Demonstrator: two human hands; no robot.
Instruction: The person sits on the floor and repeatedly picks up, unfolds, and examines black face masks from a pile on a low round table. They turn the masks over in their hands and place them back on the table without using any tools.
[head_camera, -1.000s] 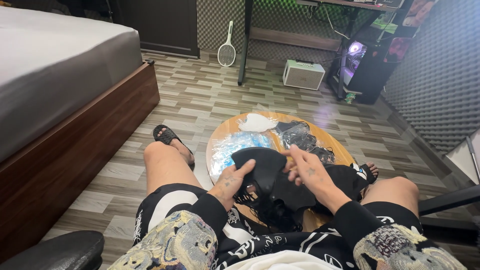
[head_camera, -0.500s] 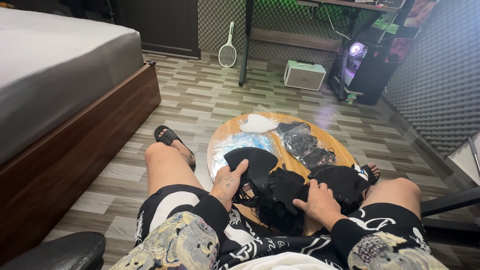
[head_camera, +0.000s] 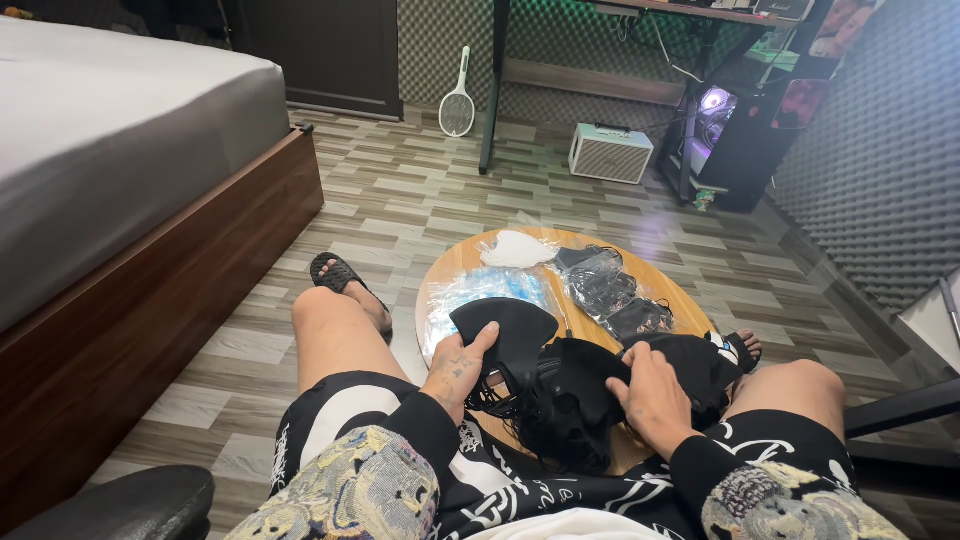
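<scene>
I sit over a low round wooden table (head_camera: 455, 268). A pile of black cloth face masks (head_camera: 575, 400) lies at its near edge. My left hand (head_camera: 458, 362) pinches one black mask (head_camera: 510, 325) by its edge, with the thumb on top. My right hand (head_camera: 648, 392) rests on the pile, its fingers pressed into the black fabric between the heap and another black mask (head_camera: 695, 365) to the right. Further back on the table lie a clear bag of blue masks (head_camera: 480, 292), a bag of white masks (head_camera: 515, 248) and bagged black masks (head_camera: 605, 285).
A bed with a grey mattress (head_camera: 120, 140) and wooden frame stands at the left. My sandalled foot (head_camera: 340, 272) is left of the table. A desk leg (head_camera: 490, 100), a small white speaker (head_camera: 610, 152), a lit computer case (head_camera: 720, 130) and an electric swatter (head_camera: 458, 100) stand at the back.
My right hand drew back from the middle of the table to the near pile and now presses on it. The left hand stayed on its black mask.
</scene>
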